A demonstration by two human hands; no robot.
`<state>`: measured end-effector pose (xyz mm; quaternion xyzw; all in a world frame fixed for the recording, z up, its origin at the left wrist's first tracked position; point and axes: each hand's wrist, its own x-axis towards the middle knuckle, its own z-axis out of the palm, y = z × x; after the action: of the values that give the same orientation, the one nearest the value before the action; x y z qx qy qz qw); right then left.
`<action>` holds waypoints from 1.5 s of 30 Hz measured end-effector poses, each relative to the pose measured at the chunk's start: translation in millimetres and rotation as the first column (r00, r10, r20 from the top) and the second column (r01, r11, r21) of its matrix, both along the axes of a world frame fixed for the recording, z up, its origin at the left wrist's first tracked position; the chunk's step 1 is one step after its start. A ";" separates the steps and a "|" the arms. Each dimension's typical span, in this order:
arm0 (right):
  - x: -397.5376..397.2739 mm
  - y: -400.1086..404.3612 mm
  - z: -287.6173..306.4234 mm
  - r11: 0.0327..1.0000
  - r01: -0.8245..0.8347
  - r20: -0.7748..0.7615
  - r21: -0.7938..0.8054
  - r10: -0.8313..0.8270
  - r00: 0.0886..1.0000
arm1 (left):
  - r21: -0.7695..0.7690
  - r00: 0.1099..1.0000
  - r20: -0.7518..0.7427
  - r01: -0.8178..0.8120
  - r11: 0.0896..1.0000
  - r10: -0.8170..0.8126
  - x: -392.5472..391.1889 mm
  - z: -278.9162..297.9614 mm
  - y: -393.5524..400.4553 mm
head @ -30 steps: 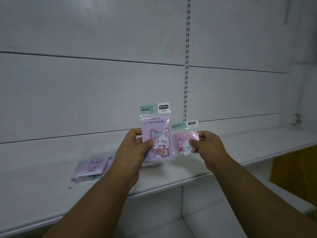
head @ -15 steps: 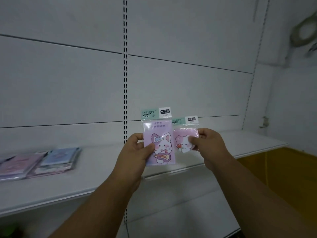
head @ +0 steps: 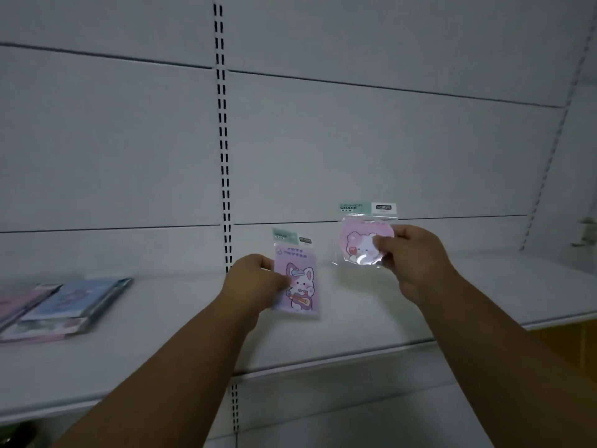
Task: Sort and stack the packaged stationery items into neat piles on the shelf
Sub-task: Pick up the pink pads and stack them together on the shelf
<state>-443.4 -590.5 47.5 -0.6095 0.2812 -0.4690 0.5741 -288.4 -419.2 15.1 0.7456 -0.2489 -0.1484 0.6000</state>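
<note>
My left hand [head: 255,281] grips a purple rectangular packet [head: 298,282] with a rabbit and guitar print, tilted low over the white shelf [head: 355,321]. My right hand [head: 410,253] pinches a smaller pink round packet [head: 360,242] with a bear print, held upright above the shelf, to the right of the purple one. A pile of pink and blue packets [head: 58,307] lies flat on the shelf at the far left.
A slotted upright post [head: 223,140] runs down the white back panel behind the shelf. The shelf's front edge [head: 339,358] crosses below my forearms. A lower shelf level shows beneath, and something yellow-orange [head: 578,350] sits at the right.
The two packets, held side by side before, have come apart. My left hand has lowered the purple packet toward the shelf; my right hand has carried the pink one to the right.
</note>
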 end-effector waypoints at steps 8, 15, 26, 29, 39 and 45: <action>9.7 -25.3 -5.9 0.954 -0.289 0.032 0.078 0.287 0.957 | 0.383 0.989 0.090 -0.140 0.913 0.114 -4.1 -13.5 -33.1; -9.3 -51.2 -15.6 0.911 -0.403 0.047 0.084 0.400 0.915 | 0.662 0.916 0.381 -0.368 0.653 0.130 -28.5 -9.1 -46.8; -44.5 -92.9 -19.3 0.935 -0.346 -0.109 0.074 0.352 0.929 | 0.079 0.994 0.087 0.051 0.996 -0.058 -53.1 24.2 -124.8; -55.0 -99.9 -15.9 0.961 -0.275 -0.257 0.032 0.274 0.927 | -0.041 0.987 -0.024 0.158 0.987 -0.159 -54.0 26.8 -155.9; -44.3 -129.6 -39.2 0.964 -0.108 -0.742 -0.243 -0.113 0.660 | 0.344 0.974 0.091 0.166 0.924 -0.209 -37.6 -9.7 -214.7; -38.3 -138.8 -43.7 0.904 -0.232 -0.857 -0.358 -0.220 0.466 | 0.628 0.860 0.425 -0.056 0.776 -0.282 -34.3 -16.6 -232.0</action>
<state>-481.7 -729.3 3.9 -0.8735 0.4245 -0.1325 0.1981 -322.7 -651.2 -1.6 0.8959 -0.3775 -0.0621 0.2260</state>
